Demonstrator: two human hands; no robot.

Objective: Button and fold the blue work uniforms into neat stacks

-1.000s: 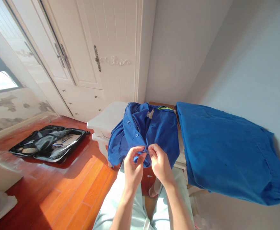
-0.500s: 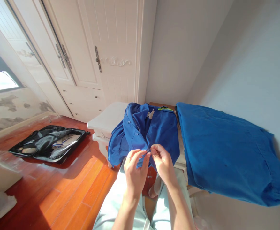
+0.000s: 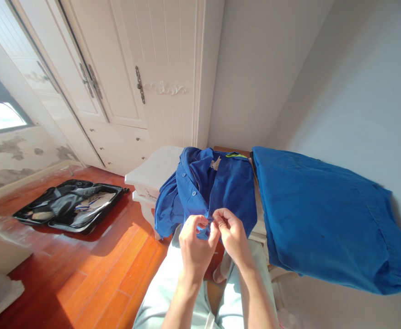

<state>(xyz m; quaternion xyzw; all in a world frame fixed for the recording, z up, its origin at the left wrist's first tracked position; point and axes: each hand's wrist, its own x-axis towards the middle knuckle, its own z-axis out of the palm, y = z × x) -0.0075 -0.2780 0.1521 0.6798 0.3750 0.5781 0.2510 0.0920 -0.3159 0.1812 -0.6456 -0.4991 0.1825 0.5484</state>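
A blue button-up work jacket [image 3: 232,192] lies in front of me across a white nightstand and over my knees. Its front placket, with pale buttons, runs down toward my hands. At the placket's lower end, my left hand [image 3: 196,240] has its thumb and fingers curled round the cloth edge. Close beside it, my right hand [image 3: 232,233] pinches the same edge between thumb and fingertips. Both sets of fingertips nearly meet, and whatever small part lies between them is hidden. Yellow-green trim and a pale label show near the jacket's collar.
Folded blue trousers [image 3: 323,219] lie to the right. Behind the jacket stands the white nightstand [image 3: 155,167], in front of a white wardrobe [image 3: 173,55]. An open black suitcase [image 3: 73,205] with clothes rests on the wooden floor at left, and a plastic bag [image 3: 1,292] sits lower left.
Both hands have shifted slightly down, drawing the placket edge a little toward me. The left fingers have curled more, and the left thumb has changed its place on the cloth.
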